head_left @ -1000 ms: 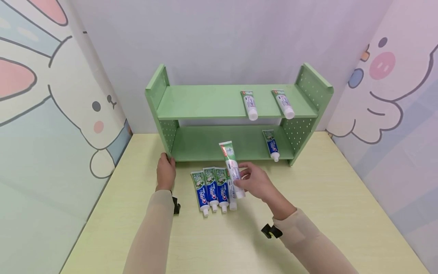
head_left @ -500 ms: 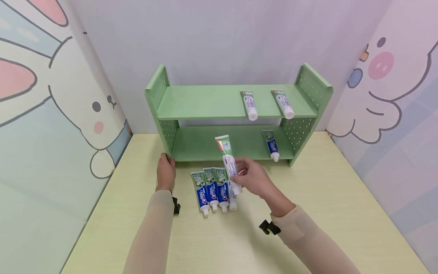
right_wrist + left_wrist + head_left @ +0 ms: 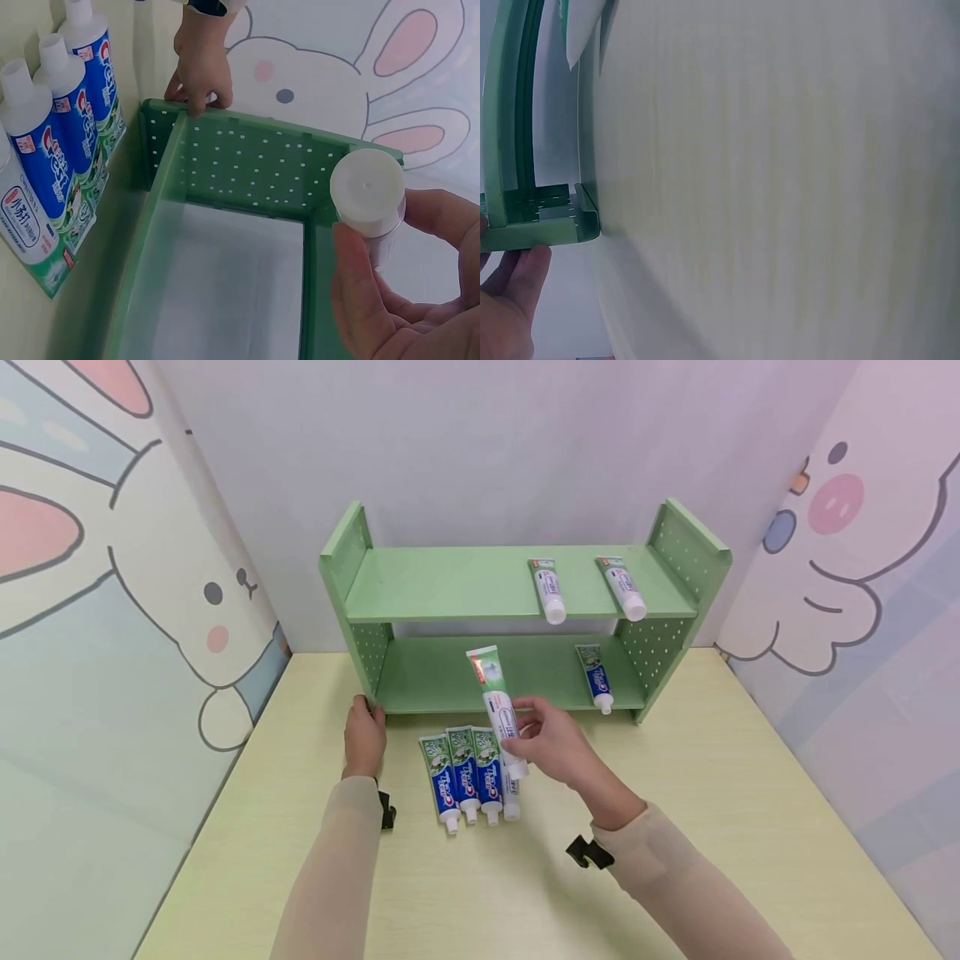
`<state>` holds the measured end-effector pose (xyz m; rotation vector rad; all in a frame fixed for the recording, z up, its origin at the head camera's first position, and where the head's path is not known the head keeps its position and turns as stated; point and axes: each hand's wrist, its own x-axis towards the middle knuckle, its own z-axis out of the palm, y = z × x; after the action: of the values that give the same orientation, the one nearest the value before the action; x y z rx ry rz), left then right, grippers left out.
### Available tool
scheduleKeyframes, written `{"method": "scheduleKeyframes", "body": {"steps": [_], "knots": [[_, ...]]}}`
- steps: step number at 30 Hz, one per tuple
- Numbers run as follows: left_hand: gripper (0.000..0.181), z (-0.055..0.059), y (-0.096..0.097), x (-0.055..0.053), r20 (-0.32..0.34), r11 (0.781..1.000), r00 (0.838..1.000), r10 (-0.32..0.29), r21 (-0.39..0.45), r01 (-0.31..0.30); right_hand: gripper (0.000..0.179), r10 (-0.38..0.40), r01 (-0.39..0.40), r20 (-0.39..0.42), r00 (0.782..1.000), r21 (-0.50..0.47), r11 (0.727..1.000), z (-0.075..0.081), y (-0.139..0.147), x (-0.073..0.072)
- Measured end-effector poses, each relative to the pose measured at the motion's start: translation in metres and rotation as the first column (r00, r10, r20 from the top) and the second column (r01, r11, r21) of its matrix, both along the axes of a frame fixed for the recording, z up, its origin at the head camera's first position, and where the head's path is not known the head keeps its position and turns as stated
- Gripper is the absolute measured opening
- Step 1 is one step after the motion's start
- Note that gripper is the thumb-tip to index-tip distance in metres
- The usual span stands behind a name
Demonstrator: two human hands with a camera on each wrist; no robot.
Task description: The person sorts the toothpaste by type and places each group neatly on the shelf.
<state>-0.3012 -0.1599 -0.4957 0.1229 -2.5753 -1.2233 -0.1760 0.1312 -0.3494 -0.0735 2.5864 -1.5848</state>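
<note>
My right hand (image 3: 553,742) pinches a white and green toothpaste tube (image 3: 498,714) near its capped end, holding it tilted in front of the lower shelf. In the right wrist view the tube's round white cap (image 3: 367,185) faces the camera between thumb and fingers. My left hand (image 3: 365,739) grips the front edge of the green shelf rack's left side panel (image 3: 536,234), fingers on its outer face. Between the hands, several blue and green toothpaste tubes (image 3: 463,775) lie side by side on the table. A white tube (image 3: 511,797) lies at their right end, partly covered by the held one.
On the upper shelf (image 3: 442,581) two white and green tubes (image 3: 548,592) lie apart, toward the right. A single blue tube (image 3: 595,677) lies at the right of the lower shelf (image 3: 420,681). Cartoon-printed walls (image 3: 187,610) flank the pale wooden table (image 3: 465,893).
My right hand has raised the white toothpaste tube a little and moved it slightly left, toward the shelf rack. The left hand stays on the side panel.
</note>
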Motion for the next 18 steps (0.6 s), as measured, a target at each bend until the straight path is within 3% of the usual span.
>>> {"method": "scheduleKeyframes", "body": {"steps": [18], "knots": [[0.028,0.000,0.000,0.000,-0.008,1.000,1.000,0.006,0.007,-0.006,0.059,0.006,-0.002,-0.080,0.997,0.051,0.999,0.026,-0.003,-0.005]]}}
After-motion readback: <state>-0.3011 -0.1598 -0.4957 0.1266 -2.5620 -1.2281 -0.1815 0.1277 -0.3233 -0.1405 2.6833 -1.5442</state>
